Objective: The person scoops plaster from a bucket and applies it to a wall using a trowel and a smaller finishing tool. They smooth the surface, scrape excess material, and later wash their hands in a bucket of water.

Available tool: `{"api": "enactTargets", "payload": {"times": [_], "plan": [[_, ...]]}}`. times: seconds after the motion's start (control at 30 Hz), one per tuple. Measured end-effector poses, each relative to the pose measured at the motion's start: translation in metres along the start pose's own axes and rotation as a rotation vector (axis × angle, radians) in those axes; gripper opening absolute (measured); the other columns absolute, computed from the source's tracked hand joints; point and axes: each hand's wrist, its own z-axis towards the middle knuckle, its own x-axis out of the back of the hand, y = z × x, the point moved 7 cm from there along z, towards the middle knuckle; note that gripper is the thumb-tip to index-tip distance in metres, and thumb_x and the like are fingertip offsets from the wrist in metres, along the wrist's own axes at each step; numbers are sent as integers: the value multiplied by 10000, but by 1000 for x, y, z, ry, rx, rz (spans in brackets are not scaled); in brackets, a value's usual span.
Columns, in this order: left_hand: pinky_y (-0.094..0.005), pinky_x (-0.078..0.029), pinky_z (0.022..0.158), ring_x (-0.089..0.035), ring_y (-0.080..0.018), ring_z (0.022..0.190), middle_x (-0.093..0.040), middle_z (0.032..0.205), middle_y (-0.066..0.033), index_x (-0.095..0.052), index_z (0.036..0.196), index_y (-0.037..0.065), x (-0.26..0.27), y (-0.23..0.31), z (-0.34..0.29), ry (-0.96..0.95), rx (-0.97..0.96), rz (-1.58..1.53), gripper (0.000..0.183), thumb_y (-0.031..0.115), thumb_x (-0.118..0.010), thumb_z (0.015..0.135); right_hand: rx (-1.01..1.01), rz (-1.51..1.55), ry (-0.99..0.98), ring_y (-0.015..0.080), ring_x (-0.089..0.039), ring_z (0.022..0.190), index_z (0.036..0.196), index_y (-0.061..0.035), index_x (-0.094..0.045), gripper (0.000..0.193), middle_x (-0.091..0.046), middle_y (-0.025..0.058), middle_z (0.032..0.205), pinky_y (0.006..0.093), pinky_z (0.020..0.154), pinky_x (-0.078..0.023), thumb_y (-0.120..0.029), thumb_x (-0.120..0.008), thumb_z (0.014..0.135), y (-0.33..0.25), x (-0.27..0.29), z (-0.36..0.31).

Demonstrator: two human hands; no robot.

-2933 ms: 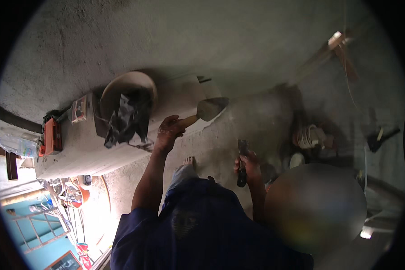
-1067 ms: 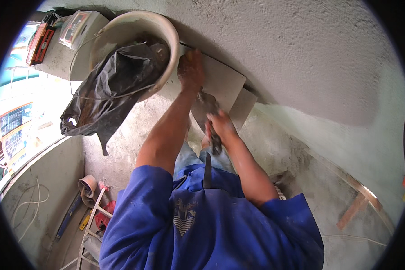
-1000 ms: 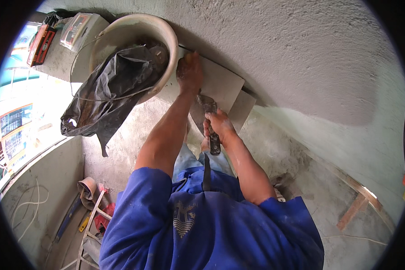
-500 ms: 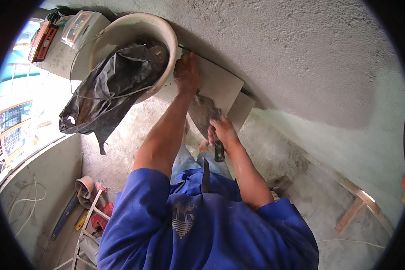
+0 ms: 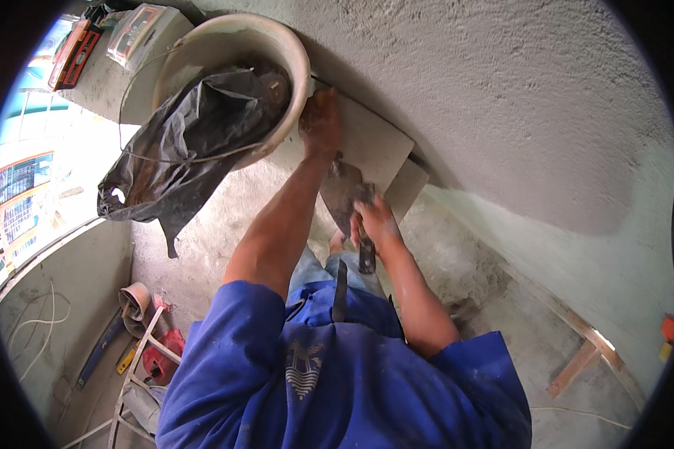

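My right hand (image 5: 378,224) is closed round the dark handle of a trowel (image 5: 366,258); the handle's lower end points back at me. Just left of these fingers is a grey, tapering metal blade (image 5: 340,191), narrowing towards me. How blade and handle join is hidden. My left hand (image 5: 321,127) reaches forward with curled fingers beside the right rim of a big pale bucket (image 5: 298,56). What those fingers hold is hidden. Beyond and below both hands lies a pale flat board (image 5: 374,138) along the wall. A crumpled black plastic sheet (image 5: 202,123) hangs over the bucket's near side.
The rough plastered wall (image 5: 487,90) runs along the far right. At upper left, a red-and-black box (image 5: 75,56) and a clear plastic case (image 5: 135,34) sit on a ledge. A metal frame (image 5: 138,352) stands at lower left; a wooden strip (image 5: 577,367) lies at right.
The view has shifted slightly, so the bucket and board appear a little further right. Both hands keep nearly the same places, and the right hand still grips the trowel.
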Motion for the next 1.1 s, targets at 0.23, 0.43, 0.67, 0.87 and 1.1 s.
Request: {"api": "enactTargets", "payload": {"times": [0.23,0.43,0.67,0.87,1.1], "plan": [[-512,-426,912,-551,-401,974,-580,1001,-201,-546,1162,63,-16,-21,7,-151,202,-135,330,327,-373,1065,9,-105,14,217,-515,398,1047,-85,-489,118,-548,96,618,370,346,-434,-159,-532,967,-7,-2,11],[-499,-484,866,-568,-384,1008,-557,1153,-154,-510,1261,85,-18,-6,-9,-129,-91,217,285,139,-485,982,-13,-74,42,225,-504,393,1030,-82,-482,130,-534,97,607,385,339,-421,-188,-518,964,-3,-16,-3],[-514,-468,872,-573,-384,960,-594,1028,-169,-550,1183,68,-5,-16,5,-8,17,22,239,212,-441,1028,24,31,-21,219,-518,406,1031,-89,-486,129,-547,96,607,379,354,-433,-177,-544,957,8,-8,-7],[-514,-437,912,-566,-390,971,-590,1024,-189,-567,1139,51,2,-7,11,-129,188,-137,255,230,-412,1044,72,-7,25,217,-516,394,1021,-94,-486,126,-551,92,607,369,351,-434,-184,-551,961,-7,-17,14],[-525,-426,897,-555,-427,971,-577,979,-238,-567,1091,53,0,-3,2,67,-144,2,328,321,-380,1066,211,-124,-11,242,-548,415,1073,-42,-465,223,-569,112,610,382,382,-455,-214,-555,964,13,-1,38]]}}
